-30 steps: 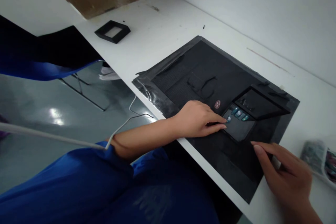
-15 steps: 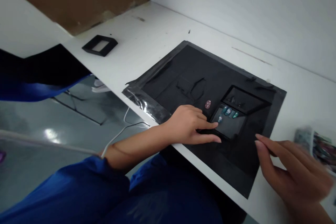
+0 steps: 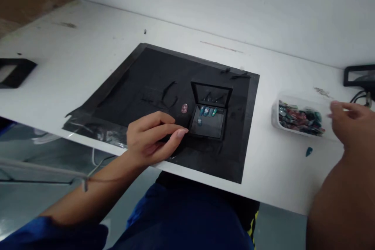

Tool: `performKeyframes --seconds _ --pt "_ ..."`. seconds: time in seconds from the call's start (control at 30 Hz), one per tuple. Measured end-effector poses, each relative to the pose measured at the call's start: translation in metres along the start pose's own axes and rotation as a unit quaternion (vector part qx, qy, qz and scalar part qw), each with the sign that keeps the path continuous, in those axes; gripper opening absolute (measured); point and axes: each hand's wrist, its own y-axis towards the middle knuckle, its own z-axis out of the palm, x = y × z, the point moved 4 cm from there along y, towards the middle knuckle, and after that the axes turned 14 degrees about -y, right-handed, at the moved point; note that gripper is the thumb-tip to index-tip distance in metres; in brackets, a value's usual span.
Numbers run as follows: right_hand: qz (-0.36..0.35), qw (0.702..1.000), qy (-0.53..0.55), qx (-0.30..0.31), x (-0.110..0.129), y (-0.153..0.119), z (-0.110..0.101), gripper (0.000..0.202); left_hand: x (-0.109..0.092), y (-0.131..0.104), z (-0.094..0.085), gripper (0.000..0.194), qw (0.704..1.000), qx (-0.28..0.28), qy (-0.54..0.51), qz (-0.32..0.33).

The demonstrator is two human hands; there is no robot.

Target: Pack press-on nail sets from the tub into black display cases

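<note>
My left hand [image 3: 156, 136] rests at the mat's front edge, thumb and index tips together beside a small black mirrored case [image 3: 207, 127], with nothing visible between them. The case lies with its lid raised. Several teal press-on nails [image 3: 208, 111] are on it, most in a row along the hinge side. One pink press-on nail [image 3: 184, 108] lies on the black mat [image 3: 123, 97], left of the case. At far right, my right hand [image 3: 351, 121] pinches the right end of a clear plastic tub [image 3: 275, 115] full of assorted nails; both are blurred.
A single dark teal nail [image 3: 309, 151] lies on the white table [image 3: 272, 175] in front of the tub. A black frame [image 3: 22, 72] stands at far left, and another black object with cables [image 3: 359, 76] at far right. The white wall [image 3: 219, 8] rises behind.
The view has swung right. My right hand has gone from the mat's right edge to the tub. My left fingertips have come off the case's surface and closed together.
</note>
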Motion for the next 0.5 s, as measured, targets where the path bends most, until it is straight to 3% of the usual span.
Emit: performKeyframes --seconds 0.07,0.13,0.3,0.4,0.5 --pt "0.063 0.998 -0.002 0.032 0.015 -0.005 0.001 0.041 -0.007 0.005 0.004 0.007 0.999 0.04 -0.005 0.037" --pt "0.081 0.994 0.015 0.067 0.034 -0.013 0.001 0.036 -0.018 0.015 0.01 0.006 0.993 0.081 -0.013 0.083" --pt "0.026 0.984 0.093 0.147 0.084 -0.038 -0.008 0.033 -0.052 0.045 0.038 0.009 0.969 0.155 -0.013 0.192" --pt "-0.012 0.975 0.128 0.182 0.102 -0.051 -0.014 0.035 -0.067 0.054 0.064 0.034 0.959 0.157 0.006 0.238" --pt "-0.038 0.986 0.107 0.12 0.108 -0.056 -0.024 0.03 -0.069 0.052 0.086 0.056 0.957 0.196 -0.049 0.209"
